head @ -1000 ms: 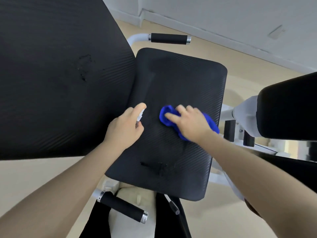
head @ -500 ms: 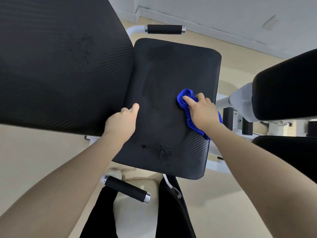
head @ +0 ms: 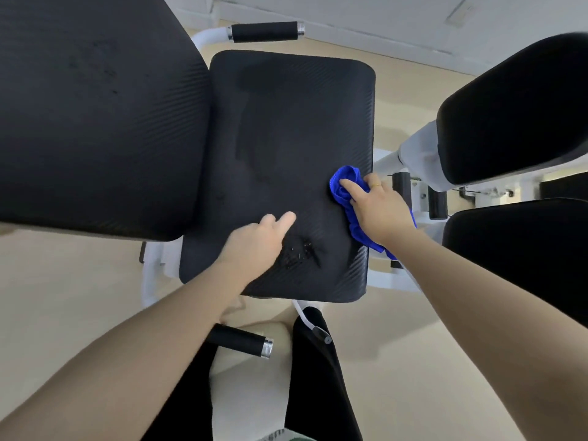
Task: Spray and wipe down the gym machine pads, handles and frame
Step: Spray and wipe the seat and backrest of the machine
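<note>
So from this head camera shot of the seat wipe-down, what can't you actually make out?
- Spray bottle: the left hand is curled over the seat pad, but the hand itself hides whatever it holds.
- Blue cloth: the right hand covers most of it.
- Dark marks on the pad: wet spray or wear, too blurred to tell.
- Back pad: cut off by the left and top edges.
- Near handle: its left end is behind the left forearm.

Beige floor (head: 397, 361) beneath a white wall (head: 366, 7) with white baseboard (head: 318, 20).
</note>
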### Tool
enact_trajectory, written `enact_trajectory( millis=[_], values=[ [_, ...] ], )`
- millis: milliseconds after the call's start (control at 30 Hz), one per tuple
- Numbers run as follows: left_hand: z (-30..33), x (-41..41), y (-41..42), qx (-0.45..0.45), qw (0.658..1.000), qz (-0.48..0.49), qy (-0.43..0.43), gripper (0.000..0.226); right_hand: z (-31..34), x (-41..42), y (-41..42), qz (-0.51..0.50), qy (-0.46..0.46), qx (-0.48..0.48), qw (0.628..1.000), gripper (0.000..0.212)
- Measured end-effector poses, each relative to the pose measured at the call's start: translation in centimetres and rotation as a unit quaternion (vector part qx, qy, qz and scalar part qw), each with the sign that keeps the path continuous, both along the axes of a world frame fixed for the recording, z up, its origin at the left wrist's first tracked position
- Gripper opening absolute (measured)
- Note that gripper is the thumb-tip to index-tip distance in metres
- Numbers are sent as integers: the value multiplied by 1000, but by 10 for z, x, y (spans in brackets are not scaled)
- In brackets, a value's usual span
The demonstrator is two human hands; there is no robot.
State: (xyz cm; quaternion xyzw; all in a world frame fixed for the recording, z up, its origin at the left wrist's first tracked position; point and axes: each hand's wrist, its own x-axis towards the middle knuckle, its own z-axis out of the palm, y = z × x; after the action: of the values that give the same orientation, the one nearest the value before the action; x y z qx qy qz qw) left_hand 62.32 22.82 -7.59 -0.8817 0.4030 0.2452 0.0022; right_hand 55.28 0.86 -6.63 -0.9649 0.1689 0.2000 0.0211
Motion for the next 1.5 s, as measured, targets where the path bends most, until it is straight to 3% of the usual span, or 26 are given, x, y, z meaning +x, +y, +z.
enact_trajectory(
  millis=[167,267,333,400,433,500,567,600,700,767,867,933,1000,1067,1100,1233,1333,1400,1500],
  values=[
    [-6,37,54,-23,992,122,-21,73,-6,10,80,-36,-63,54,996,36],
    [-12,43,61,-5,992,125,13,63,-21,11,143,-40,-53,41,997,38],
    [-15,40,59,-1,995,95,15,57,-23,6,155,41,-48,63,996,44],
    [-18,38,60,1,997,74,-1,53,-24,-3,142,158,-69,29,985,51],
    [-20,37,63,4,998,66,-7,53,-22,-7,130,169,-74,4,983,51],
    [-23,35,69,7,999,53,-9,53,-13,-12,98,37,-78,-45,995,50],
    [-26,31,72,3,1000,29,-5,52,-8,-20,73,-150,-70,-92,982,49],
    [-26,31,72,3,1000,15,-3,52,-9,-24,71,-197,-70,-94,973,49],
    [-25,31,67,19,1000,1,7,52,-13,-31,112,-175,-87,-35,980,44],
    [-25,30,66,21,1000,8,13,53,-18,-46,145,-75,-84,26,993,45],
    [-28,27,66,16,999,24,17,54,-18,-57,123,79,-86,8,993,47],
    [-30,27,68,5,999,32,24,51,-12,-54,89,28,-100,-32,994,45],
    [-31,26,68,-7,999,38,24,52,-9,-51,69,-107,-101,-66,987,40],
    [-27,25,68,-21,997,64,31,55,-14,-42,89,-178,-99,-56,977,38],
    [-23,25,68,-37,994,94,38,57,-18,-34,114,-158,-97,-36,982,39],
    [-8,24,79,-109,978,179,20,56,-28,-5,206,95,-29,95,990,51],
    [-9,24,93,-168,974,150,-10,52,-32,7,177,229,-34,64,971,52],
    [-10,26,97,-180,975,128,-11,50,-30,17,136,156,-101,1,983,42],
    [-11,26,91,-178,972,152,-5,51,-27,30,84,-110,-157,-58,980,26]
  ],
)
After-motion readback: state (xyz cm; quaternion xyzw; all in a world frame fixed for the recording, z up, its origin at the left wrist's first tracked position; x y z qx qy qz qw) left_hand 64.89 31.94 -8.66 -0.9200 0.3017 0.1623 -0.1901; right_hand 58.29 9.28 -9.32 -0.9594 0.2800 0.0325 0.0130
